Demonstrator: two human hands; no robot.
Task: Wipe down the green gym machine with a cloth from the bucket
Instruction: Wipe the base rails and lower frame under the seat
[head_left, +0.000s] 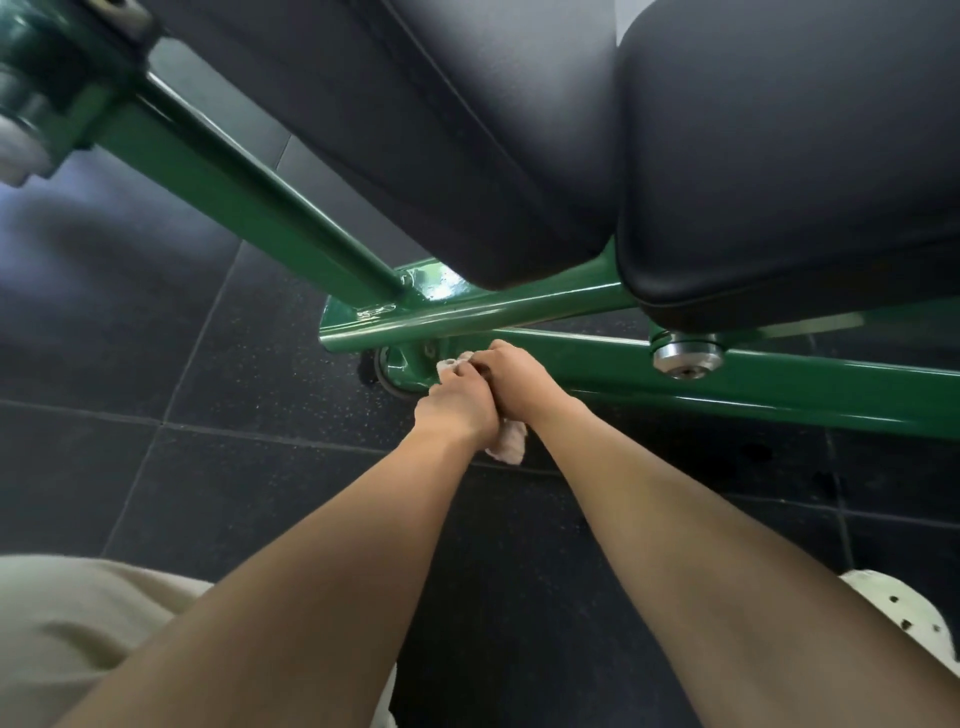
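A person's left hand (460, 408) and right hand (522, 376) met on a pale cloth (508, 448) at the foot of the green gym machine (545, 306), low against the joint where its glossy tubes came together just above the floor (234, 364). The grip of each hand was curled round the cloth, the two hands touching. One end of the cloth bunched out beyond the fingers against the frame, and the other hung below the wrists.

Two black pads (779, 182) loomed over the hands and covered much of the frame. A polished steel fitting (687, 354) sat under the nearer pad on a green rail running off to the right. A small dark wheel (387, 376) stood just left of the cloth. The floor was dark speckled tile with pale seams.

The middle of the cloth was hidden inside the hands, and the spot where it met the metal could not be made out. A green fitting (47, 78) at upper left was blurred and cut by the edge. A beige garment (78, 623) and a white spotted item (904, 618) were only partly in view at the bottom.
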